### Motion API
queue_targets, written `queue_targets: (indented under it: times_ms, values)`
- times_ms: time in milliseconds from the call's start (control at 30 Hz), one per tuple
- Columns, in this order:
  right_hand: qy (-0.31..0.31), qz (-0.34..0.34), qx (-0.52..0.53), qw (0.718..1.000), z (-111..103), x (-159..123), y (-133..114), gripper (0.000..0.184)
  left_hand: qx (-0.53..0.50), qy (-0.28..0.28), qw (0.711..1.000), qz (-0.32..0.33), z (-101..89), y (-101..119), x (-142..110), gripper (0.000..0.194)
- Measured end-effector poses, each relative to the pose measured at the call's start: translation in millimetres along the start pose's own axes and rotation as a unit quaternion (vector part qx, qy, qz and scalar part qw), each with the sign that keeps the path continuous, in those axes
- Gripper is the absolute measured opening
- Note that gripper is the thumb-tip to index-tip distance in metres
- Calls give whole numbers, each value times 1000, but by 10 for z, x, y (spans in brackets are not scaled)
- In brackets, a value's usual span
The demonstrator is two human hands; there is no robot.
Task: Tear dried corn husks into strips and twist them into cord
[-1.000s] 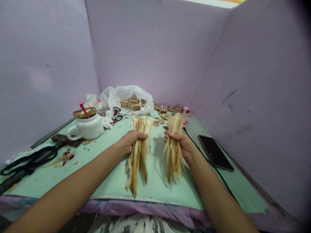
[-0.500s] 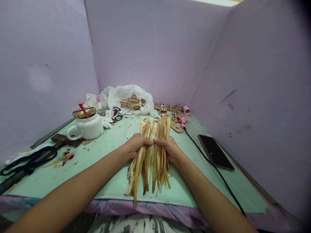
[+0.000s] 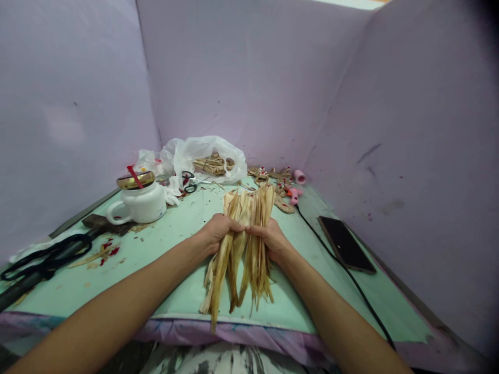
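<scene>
Both hands grip a bundle of dried husk strips (image 3: 244, 259), tan and straw-coloured, held above the front middle of the table. My left hand (image 3: 218, 232) is closed around its left side, thumb across the front. On the opposite side my right hand (image 3: 273, 239) is closed in the same way, and the two thumb tips nearly meet at the centre. The strips' upper ends stand fanned above the thumbs, while the longer lower ends hang loose towards the table's front edge. My other fingers are hidden behind the strips.
At left stand a white mug (image 3: 144, 204) with a gold lid, a hammer (image 3: 105, 224) and a dark cord loop (image 3: 50, 259). Scissors (image 3: 189, 182) and a plastic bag (image 3: 230, 150) of strips lie behind. A pink glue gun (image 3: 294, 195), its cable, and a phone (image 3: 346, 244) lie right.
The lower strips have shifted slightly, with a wider gap between the left and right parts of the bundle. Both hands keep nearly the same place and grip.
</scene>
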State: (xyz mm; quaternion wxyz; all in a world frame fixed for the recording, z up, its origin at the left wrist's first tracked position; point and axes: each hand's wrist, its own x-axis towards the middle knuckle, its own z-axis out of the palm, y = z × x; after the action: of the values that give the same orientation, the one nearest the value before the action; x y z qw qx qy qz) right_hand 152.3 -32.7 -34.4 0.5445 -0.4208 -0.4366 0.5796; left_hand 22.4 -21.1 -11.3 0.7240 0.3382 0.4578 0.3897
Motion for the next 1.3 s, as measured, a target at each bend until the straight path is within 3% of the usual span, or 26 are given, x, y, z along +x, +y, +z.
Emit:
queue_targets:
  times_ms: [133,333,567,1300]
  values:
    - [6,-40,-23,999,45,1,20,29,5,0,1000,13,-1,-16,3,20]
    - [32,-27,-6,999,37,22,69,27,7,-35,999,-15,-33,11,-5,19]
    - [-27,0,68,997,-11,9,29,34,5,-25,1000,-13,-55,21,23,23]
    - [7,-45,-48,998,51,-5,41,27,34,-8,999,19,-55,-49,61,24]
